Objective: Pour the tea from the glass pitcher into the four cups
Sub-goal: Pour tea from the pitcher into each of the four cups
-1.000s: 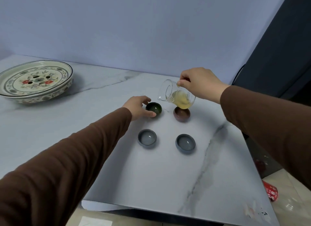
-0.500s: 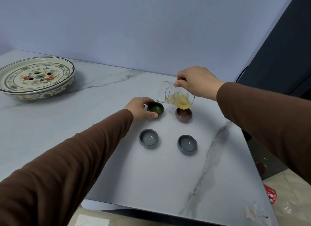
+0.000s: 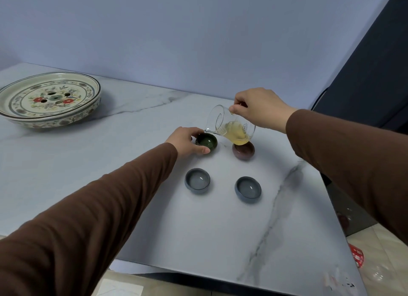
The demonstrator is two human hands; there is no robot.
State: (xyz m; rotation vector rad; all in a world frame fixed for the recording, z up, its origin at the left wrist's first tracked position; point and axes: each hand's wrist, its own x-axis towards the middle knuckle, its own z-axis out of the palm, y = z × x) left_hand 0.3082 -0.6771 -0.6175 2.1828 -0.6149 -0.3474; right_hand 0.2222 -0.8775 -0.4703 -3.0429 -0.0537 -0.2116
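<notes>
My right hand [image 3: 260, 108] grips the glass pitcher [image 3: 229, 128] by its rim and holds it tilted left, with yellow tea pooled low inside. Its spout hangs just over the rim of the green cup [image 3: 206, 142]. My left hand [image 3: 187, 142] holds that green cup from the left, thumb and fingers around it. The brown cup [image 3: 243, 152] stands right of it, partly behind the pitcher. Two grey-blue cups, one on the left [image 3: 197, 181] and one on the right [image 3: 248, 190], stand nearer to me.
A large floral ceramic tray [image 3: 49, 100] sits at the far left of the marble table [image 3: 220, 229]. The table's right edge drops to a tiled floor with a red packet [image 3: 357, 256]. A dark panel stands at the right.
The pitcher has tipped further and its spout has come down to the green cup's rim. My left hand stays on the green cup.
</notes>
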